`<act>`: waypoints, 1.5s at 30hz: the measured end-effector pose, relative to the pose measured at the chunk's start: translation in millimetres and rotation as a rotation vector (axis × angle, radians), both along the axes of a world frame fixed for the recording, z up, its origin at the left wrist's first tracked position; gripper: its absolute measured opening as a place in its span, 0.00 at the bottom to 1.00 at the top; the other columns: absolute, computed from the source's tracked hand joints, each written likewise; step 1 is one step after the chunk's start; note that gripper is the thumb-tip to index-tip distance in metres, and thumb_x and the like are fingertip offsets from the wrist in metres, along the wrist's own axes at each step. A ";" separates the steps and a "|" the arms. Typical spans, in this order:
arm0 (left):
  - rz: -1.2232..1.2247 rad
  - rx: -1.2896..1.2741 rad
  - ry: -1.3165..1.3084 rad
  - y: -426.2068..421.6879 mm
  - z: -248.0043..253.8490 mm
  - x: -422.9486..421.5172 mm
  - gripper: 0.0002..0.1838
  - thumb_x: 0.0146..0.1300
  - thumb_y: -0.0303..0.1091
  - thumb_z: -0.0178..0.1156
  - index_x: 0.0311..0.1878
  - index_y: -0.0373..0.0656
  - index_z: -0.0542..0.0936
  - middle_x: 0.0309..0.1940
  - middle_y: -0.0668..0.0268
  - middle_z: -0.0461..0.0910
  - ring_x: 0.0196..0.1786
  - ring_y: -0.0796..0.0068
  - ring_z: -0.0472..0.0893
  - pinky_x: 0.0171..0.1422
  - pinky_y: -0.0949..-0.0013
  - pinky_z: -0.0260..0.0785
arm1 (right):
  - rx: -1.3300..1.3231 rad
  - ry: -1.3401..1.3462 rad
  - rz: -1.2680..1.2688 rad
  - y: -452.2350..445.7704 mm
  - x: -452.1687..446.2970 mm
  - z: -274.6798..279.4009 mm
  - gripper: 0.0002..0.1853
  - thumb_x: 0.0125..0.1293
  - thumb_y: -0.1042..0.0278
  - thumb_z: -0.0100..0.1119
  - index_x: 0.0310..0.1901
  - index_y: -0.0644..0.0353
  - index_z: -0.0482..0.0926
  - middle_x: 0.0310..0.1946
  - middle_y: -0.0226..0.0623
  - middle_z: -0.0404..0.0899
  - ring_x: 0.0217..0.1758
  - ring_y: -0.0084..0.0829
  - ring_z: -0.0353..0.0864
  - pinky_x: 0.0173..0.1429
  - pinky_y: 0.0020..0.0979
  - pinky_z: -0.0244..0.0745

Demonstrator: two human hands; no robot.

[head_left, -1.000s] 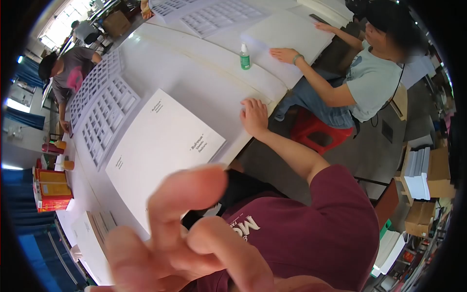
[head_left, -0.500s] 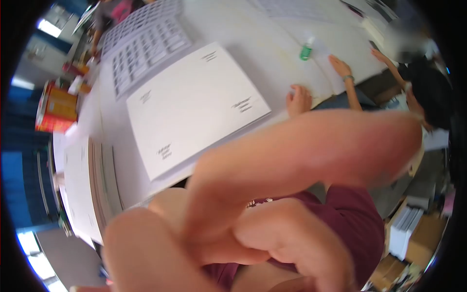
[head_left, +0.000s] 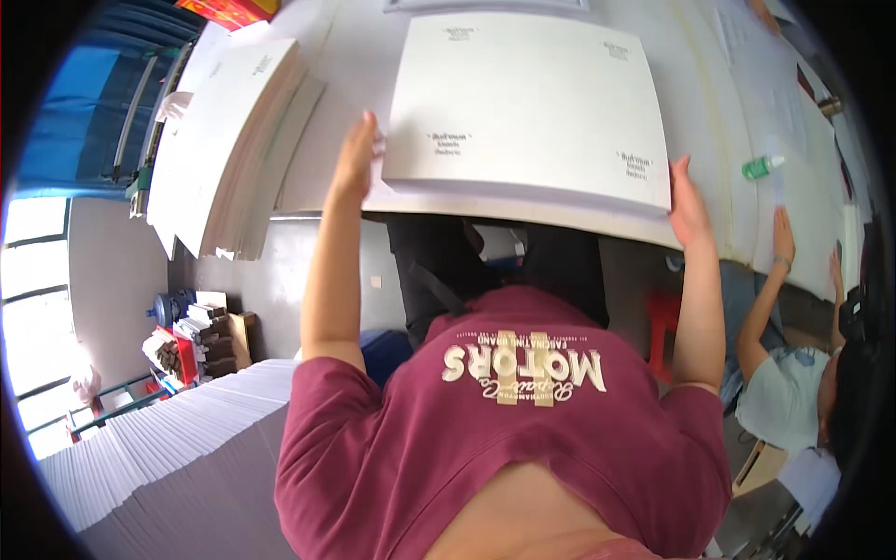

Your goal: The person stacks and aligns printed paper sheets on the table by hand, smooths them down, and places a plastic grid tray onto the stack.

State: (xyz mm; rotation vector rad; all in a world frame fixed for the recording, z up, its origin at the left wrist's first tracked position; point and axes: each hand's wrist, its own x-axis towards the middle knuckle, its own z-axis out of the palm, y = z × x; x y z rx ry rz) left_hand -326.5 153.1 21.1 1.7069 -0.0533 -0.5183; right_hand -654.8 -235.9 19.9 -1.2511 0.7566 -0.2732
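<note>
The stack (head_left: 523,107) of white paper lies flat on the desk (head_left: 350,70), close to its near edge and squarely before the person. Its top sheet carries four small blocks of black print, one toward each corner. At its left side is the left hand (head_left: 355,157), a little blurred, fingers straight and pointing forward, palm turned toward the paper; a narrow gap seems to separate them. The right hand (head_left: 689,210) is set against the right side near the front corner, fingers extended rather than curled; whether any finger goes beneath the paper cannot be told.

To the left, well apart from the first, a second stack (head_left: 233,140) sits at the desk's edge, its sheets somewhat fanned. Beyond the far side of the first stack shows the rim of a pale panel (head_left: 485,6), and at the far left a red box (head_left: 233,9). On the right, a green bottle (head_left: 758,168) is on the desk near a co-worker's hand (head_left: 784,235).

Below the desk are a red stool (head_left: 661,327) to the right and a blue bin (head_left: 383,355) by the person's left arm. A long pile (head_left: 168,457) of white sheets runs behind on the left.
</note>
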 end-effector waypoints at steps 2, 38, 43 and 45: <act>-0.030 -0.147 0.179 2.6 -23.0 -9.7 0.34 0.74 0.56 0.45 0.66 0.33 0.67 0.56 0.55 0.76 0.59 0.66 0.74 0.63 0.62 0.65 | 0.066 0.032 0.073 -11.2 7.3 -7.4 0.46 0.69 0.30 0.42 0.69 0.70 0.60 0.68 0.44 0.66 0.68 0.36 0.67 0.68 0.37 0.63; 0.326 0.285 -0.572 -6.2 -89.1 35.3 0.12 0.67 0.38 0.57 0.46 0.41 0.80 0.34 0.59 0.84 0.37 0.65 0.82 0.43 0.64 0.73 | -1.896 -0.094 0.339 -28.3 202.7 191.2 0.12 0.59 0.63 0.65 0.43 0.58 0.82 0.37 0.34 0.82 0.45 0.38 0.77 0.52 0.38 0.67; 0.294 0.346 -0.744 0.3 -102.2 44.5 0.11 0.66 0.35 0.56 0.45 0.39 0.80 0.33 0.59 0.83 0.34 0.67 0.82 0.41 0.65 0.73 | -1.890 0.125 0.460 61.3 43.6 190.7 0.14 0.53 0.69 0.66 0.43 0.58 0.81 0.35 0.35 0.75 0.46 0.40 0.71 0.52 0.40 0.61; 0.263 -0.013 -0.537 6.9 -134.0 58.1 0.10 0.66 0.33 0.56 0.44 0.37 0.80 0.31 0.64 0.82 0.31 0.75 0.79 0.38 0.71 0.72 | -1.811 0.070 0.513 85.3 12.4 174.8 0.15 0.50 0.70 0.67 0.42 0.57 0.81 0.34 0.35 0.74 0.45 0.40 0.71 0.51 0.39 0.61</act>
